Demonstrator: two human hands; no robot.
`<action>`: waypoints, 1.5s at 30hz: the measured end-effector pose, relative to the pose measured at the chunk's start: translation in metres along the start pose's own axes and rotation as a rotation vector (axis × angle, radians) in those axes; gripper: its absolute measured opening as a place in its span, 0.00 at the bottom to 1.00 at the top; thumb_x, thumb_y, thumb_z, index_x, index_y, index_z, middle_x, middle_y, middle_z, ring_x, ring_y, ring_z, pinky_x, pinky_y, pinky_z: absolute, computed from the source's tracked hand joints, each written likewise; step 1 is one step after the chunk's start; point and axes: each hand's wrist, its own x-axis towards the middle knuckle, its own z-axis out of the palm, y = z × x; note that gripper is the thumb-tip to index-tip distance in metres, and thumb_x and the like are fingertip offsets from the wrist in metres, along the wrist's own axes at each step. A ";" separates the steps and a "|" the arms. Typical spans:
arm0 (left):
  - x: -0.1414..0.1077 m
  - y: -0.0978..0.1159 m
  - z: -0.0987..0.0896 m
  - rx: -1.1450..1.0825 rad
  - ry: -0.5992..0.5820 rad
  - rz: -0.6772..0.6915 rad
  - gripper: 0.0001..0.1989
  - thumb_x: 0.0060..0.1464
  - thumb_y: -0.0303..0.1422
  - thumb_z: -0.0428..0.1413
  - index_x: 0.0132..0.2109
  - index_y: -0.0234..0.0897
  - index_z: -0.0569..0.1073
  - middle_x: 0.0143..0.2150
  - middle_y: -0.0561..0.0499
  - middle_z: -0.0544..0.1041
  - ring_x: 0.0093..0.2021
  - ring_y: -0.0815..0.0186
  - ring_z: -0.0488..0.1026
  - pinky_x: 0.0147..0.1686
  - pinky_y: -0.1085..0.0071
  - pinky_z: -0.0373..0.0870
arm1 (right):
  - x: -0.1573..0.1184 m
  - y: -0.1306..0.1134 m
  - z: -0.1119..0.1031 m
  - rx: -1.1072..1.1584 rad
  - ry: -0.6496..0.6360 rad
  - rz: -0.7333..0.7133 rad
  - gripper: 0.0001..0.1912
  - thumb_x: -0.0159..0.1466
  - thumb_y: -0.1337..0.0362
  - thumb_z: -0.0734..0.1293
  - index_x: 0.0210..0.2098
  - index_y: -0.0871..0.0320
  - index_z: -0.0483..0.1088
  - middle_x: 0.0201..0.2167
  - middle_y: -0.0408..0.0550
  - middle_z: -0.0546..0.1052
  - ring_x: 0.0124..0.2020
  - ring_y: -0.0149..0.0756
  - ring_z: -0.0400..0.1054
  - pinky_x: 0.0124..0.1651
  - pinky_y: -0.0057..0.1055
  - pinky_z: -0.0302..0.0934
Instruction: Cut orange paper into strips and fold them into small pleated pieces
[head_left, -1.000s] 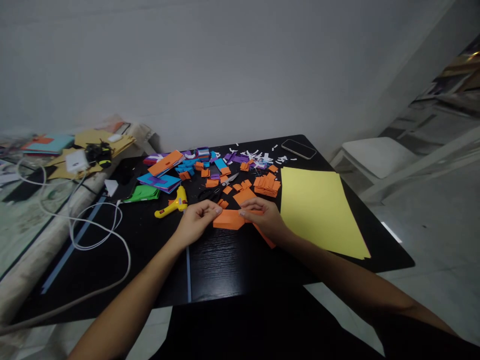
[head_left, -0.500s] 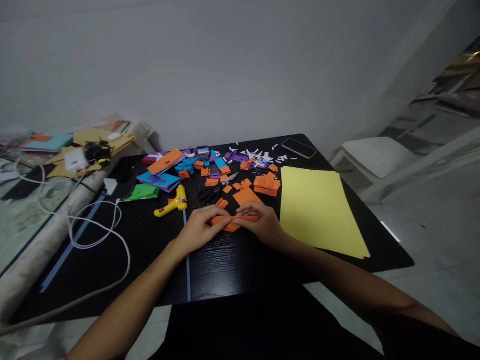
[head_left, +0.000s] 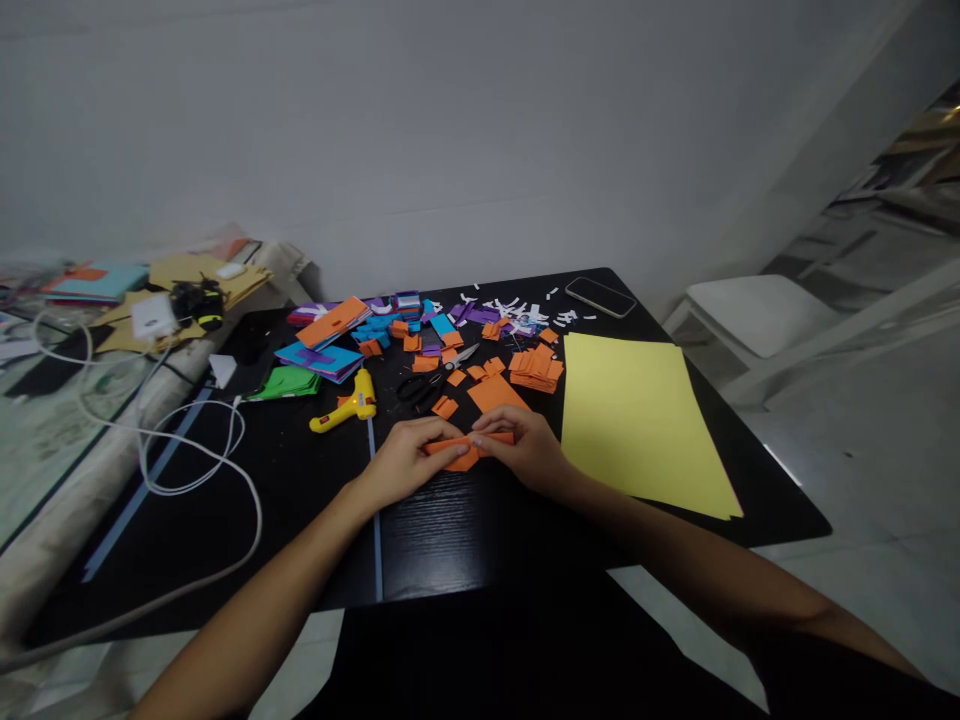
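A folded orange paper [head_left: 463, 458] lies low over the black table, pinched at both ends. My left hand [head_left: 411, 460] grips its left part, thumb on top and fingers behind. My right hand [head_left: 525, 447] closes on its right part, the two thumbs nearly meeting at the middle. Just beyond the hands rests a flat orange sheet [head_left: 499, 395]. Black-handled scissors [head_left: 421, 388] lie with blades apart among small orange pieces [head_left: 535, 368]. A yellow glue gun [head_left: 345, 403] is on its side left of the scissors.
Yellow sheets [head_left: 637, 425] lie right of my right hand, with a phone [head_left: 601, 297] behind them. Green [head_left: 286, 383] and blue [head_left: 321, 360] folded papers sit at the back left. A white cable [head_left: 251, 480] loops over the left side. A white chair [head_left: 761, 315] stands at right.
My thumbs have shifted slightly along the folded orange paper, and more of its lower point shows beneath them. Both hands keep their grip. The whole view has moved very slightly.
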 end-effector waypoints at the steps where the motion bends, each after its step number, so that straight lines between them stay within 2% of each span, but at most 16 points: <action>1: 0.000 0.000 0.001 -0.022 0.001 -0.024 0.10 0.64 0.39 0.59 0.41 0.38 0.80 0.38 0.50 0.82 0.37 0.65 0.78 0.39 0.71 0.71 | 0.000 0.000 0.000 0.002 -0.002 0.009 0.08 0.57 0.60 0.76 0.35 0.55 0.77 0.35 0.47 0.83 0.38 0.40 0.80 0.45 0.36 0.74; 8: 0.001 0.001 0.004 -0.161 0.013 -0.145 0.12 0.60 0.41 0.61 0.38 0.36 0.81 0.35 0.50 0.82 0.35 0.64 0.77 0.36 0.72 0.71 | 0.000 0.001 0.001 0.010 -0.010 0.038 0.10 0.57 0.58 0.76 0.36 0.55 0.77 0.35 0.47 0.83 0.39 0.41 0.81 0.46 0.38 0.74; 14: 0.001 0.003 0.006 -0.206 0.013 -0.182 0.12 0.58 0.40 0.62 0.37 0.35 0.81 0.34 0.50 0.81 0.34 0.65 0.76 0.34 0.73 0.69 | 0.000 -0.001 0.000 -0.050 -0.032 0.025 0.07 0.57 0.61 0.74 0.36 0.55 0.78 0.34 0.46 0.83 0.37 0.39 0.79 0.45 0.36 0.73; 20: 0.001 0.007 0.006 -0.212 -0.021 -0.202 0.13 0.58 0.41 0.62 0.34 0.34 0.80 0.30 0.51 0.79 0.31 0.67 0.73 0.32 0.74 0.67 | 0.000 0.000 0.000 -0.055 -0.127 0.086 0.09 0.58 0.57 0.75 0.34 0.55 0.81 0.33 0.46 0.84 0.36 0.38 0.79 0.44 0.35 0.72; 25: 0.002 0.005 0.005 -0.214 -0.010 -0.215 0.12 0.57 0.41 0.64 0.36 0.35 0.81 0.33 0.50 0.81 0.34 0.65 0.76 0.35 0.73 0.69 | 0.001 0.002 -0.001 -0.056 -0.141 0.092 0.07 0.60 0.58 0.75 0.35 0.54 0.81 0.34 0.45 0.84 0.37 0.38 0.79 0.45 0.35 0.72; 29: 0.002 0.001 0.006 -0.234 -0.026 -0.231 0.13 0.57 0.42 0.64 0.35 0.35 0.81 0.32 0.51 0.80 0.32 0.66 0.75 0.33 0.73 0.68 | 0.001 0.002 -0.001 -0.046 -0.150 0.095 0.07 0.60 0.58 0.75 0.35 0.54 0.81 0.34 0.45 0.84 0.37 0.38 0.79 0.45 0.35 0.72; 35: 0.002 0.002 0.005 -0.208 -0.047 -0.227 0.14 0.58 0.43 0.63 0.34 0.35 0.80 0.30 0.53 0.78 0.30 0.68 0.72 0.30 0.74 0.64 | 0.001 0.001 -0.001 -0.055 -0.134 0.099 0.06 0.60 0.59 0.75 0.34 0.54 0.81 0.34 0.45 0.84 0.38 0.40 0.79 0.47 0.36 0.72; 45: 0.003 0.009 0.001 -0.148 -0.079 -0.135 0.16 0.64 0.43 0.56 0.35 0.35 0.79 0.30 0.52 0.77 0.32 0.66 0.71 0.34 0.73 0.66 | 0.005 0.001 -0.005 -0.084 -0.143 0.074 0.07 0.60 0.58 0.74 0.34 0.54 0.81 0.35 0.45 0.84 0.40 0.40 0.79 0.49 0.36 0.70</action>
